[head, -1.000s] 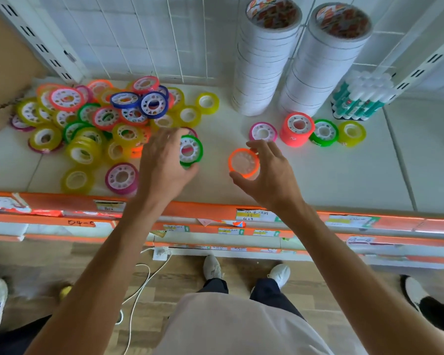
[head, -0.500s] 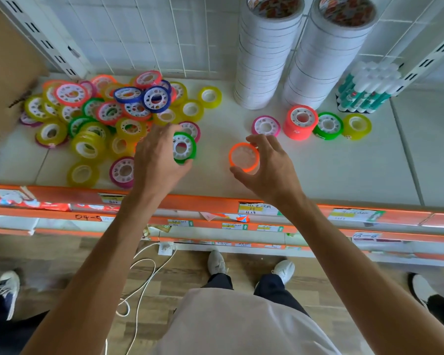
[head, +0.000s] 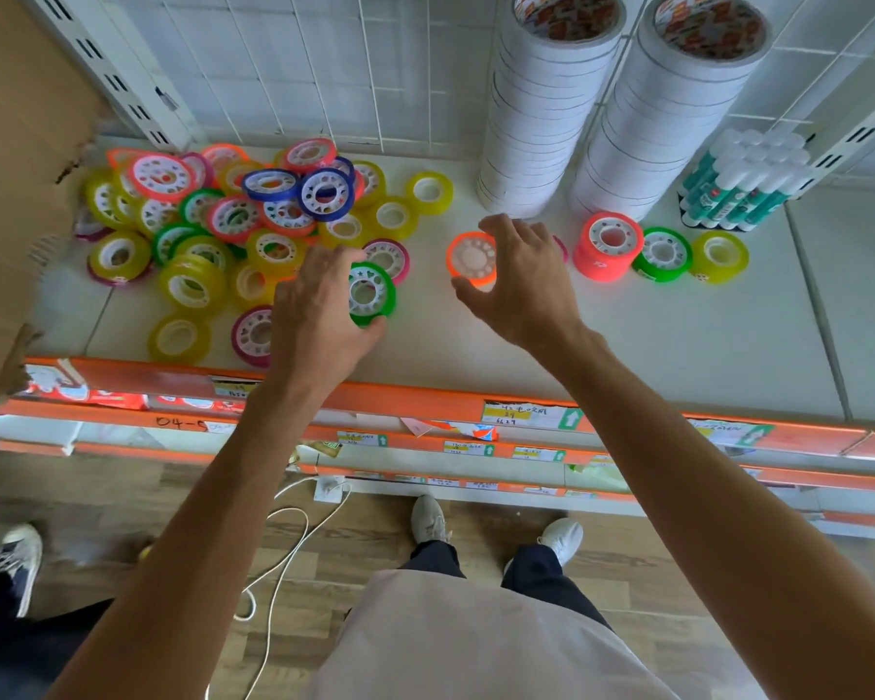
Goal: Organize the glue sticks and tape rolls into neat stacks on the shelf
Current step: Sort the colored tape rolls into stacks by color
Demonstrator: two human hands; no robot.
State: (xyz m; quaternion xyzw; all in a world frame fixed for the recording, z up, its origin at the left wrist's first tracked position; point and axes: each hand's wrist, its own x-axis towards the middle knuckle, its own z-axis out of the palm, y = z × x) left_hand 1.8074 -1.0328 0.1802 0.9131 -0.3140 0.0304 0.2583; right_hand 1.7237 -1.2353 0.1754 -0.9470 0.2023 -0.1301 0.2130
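Observation:
My left hand [head: 319, 315] grips a green tape roll [head: 372, 294] at the right edge of a loose pile of coloured tape rolls [head: 233, 214] on the white shelf [head: 678, 336]. My right hand [head: 524, 280] holds an orange tape roll [head: 471, 257] between thumb and fingers, just above the shelf's middle. To the right stand a short stack of red-orange rolls [head: 608, 245], a green roll [head: 663, 254] and a yellow roll [head: 719, 255]. A pink roll is mostly hidden behind my right hand. A bundle of glue sticks [head: 743, 184] stands at the back right.
Two tall stacks of white tape [head: 546, 103] [head: 668, 113] rise at the back against the wire grid. A cardboard box [head: 16, 184] borders the pile on the left. The orange shelf lip [head: 425, 396] runs along the front. Other people's shoes and a white cable lie on the floor.
My right hand has carried the orange roll farther back and right, toward the row of rolls. My left hand keeps its grip on the green roll near the pile.

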